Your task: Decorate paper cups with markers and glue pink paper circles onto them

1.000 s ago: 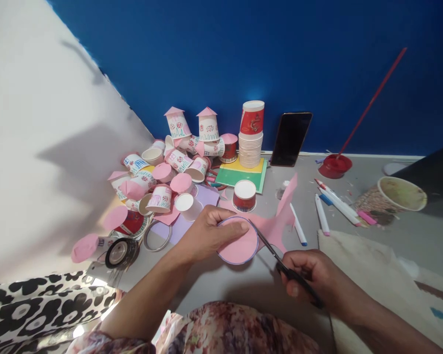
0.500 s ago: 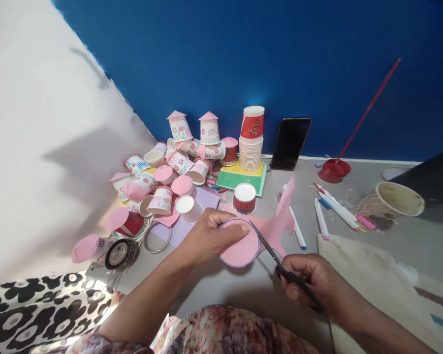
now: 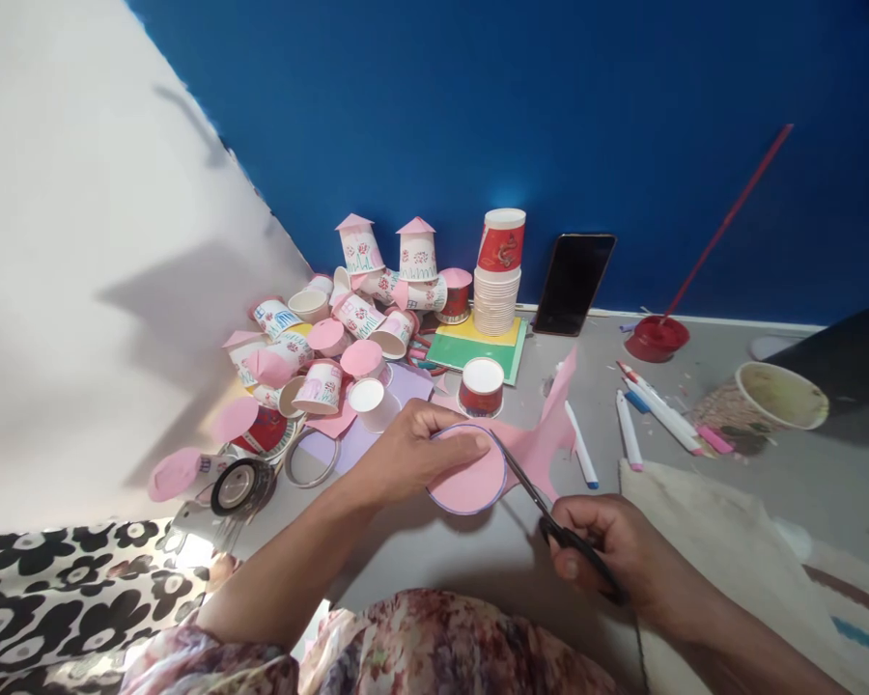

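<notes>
Between thumb and fingers, my left hand [image 3: 420,449] pinches a sheet of pink paper [image 3: 470,483] whose near part is a disc edged with a blue line. A loose pink strip [image 3: 550,425] of the paper rises on the disc's far right side. My right hand [image 3: 608,550] is closed around the black handles of a pair of scissors [image 3: 525,478]. The scissors' blades lie along the disc's right edge, their tips close to my left thumb. Just beyond the paper stands a small red and white paper cup [image 3: 481,388].
Decorated paper cups [image 3: 319,386] are heaped at the left, beside a roll of tape [image 3: 311,457]. A stack of cups [image 3: 497,299] stands on a green and yellow card [image 3: 470,359]. A phone [image 3: 574,285] leans on the wall. Markers [image 3: 662,420] and a cloth [image 3: 702,541] lie right.
The whole view has shifted slightly. My hands, the paper and the scissors keep nearly the same positions, with the blades still along the disc's right edge.
</notes>
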`<state>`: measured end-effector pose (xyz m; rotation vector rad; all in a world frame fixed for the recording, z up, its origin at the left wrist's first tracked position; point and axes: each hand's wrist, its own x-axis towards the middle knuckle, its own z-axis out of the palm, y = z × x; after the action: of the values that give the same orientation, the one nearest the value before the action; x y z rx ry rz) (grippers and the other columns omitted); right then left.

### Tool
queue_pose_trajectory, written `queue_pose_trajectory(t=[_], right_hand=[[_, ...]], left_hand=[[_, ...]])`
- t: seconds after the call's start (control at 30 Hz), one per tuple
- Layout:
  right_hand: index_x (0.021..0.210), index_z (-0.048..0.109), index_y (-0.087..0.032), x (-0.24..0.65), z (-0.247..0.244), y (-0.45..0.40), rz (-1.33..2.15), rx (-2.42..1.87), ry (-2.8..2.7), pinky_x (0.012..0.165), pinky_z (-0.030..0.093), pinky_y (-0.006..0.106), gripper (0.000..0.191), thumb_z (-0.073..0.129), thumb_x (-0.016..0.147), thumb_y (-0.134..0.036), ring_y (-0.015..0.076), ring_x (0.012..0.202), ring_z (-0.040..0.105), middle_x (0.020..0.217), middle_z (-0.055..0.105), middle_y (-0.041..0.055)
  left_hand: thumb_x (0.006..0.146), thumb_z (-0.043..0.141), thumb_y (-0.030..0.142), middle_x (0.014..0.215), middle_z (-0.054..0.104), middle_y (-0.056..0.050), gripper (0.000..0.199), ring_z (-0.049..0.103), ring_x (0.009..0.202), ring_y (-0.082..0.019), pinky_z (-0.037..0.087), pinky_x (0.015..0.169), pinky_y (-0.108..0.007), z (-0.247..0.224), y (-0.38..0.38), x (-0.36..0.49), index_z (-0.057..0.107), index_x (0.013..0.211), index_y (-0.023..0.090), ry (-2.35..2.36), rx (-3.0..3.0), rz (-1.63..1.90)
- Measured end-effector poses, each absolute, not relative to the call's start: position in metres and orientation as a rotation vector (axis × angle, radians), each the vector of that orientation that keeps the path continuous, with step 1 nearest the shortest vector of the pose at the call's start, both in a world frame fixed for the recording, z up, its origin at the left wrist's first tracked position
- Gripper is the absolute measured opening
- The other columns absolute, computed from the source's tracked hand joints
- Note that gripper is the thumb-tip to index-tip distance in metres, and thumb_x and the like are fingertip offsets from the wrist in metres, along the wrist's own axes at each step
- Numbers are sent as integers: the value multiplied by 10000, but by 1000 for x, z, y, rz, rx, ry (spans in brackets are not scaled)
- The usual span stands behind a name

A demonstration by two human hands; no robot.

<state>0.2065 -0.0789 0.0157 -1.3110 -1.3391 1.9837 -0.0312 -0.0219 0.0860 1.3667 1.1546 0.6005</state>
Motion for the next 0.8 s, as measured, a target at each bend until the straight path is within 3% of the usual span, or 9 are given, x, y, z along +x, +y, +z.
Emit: queue_pose_trajectory(t=[0.17,0.37,0.8], right_hand=[[593,536,-199,207,14,-80,1988,-1344,-1385,515,271,244,406,801,638,-503,89,503,383,527,525,-27],[606,582,-189,206,16,-80,1996,-1313,-1351,509,266,246,377,818,604,-483,89,505,386,535,542,-22],[605,602,-186,207,12,-80,2152,-1282,-1182,457,265,194,75,605,597,-260,65,445,435,498,528,-52]], left_hand=[[830,693,436,563,484,14,372,410,546,-94,287,517,-234,91,-20,-34,644,602,146,1137,1390,528],[814,709,431,528,447,22,393,386,520,-89,270,496,-235,94,-18,-33,621,556,148,1103,1398,478],[842,706,432,556,490,12,390,402,541,-86,297,497,-216,91,-13,-34,662,600,130,1061,1423,453]])
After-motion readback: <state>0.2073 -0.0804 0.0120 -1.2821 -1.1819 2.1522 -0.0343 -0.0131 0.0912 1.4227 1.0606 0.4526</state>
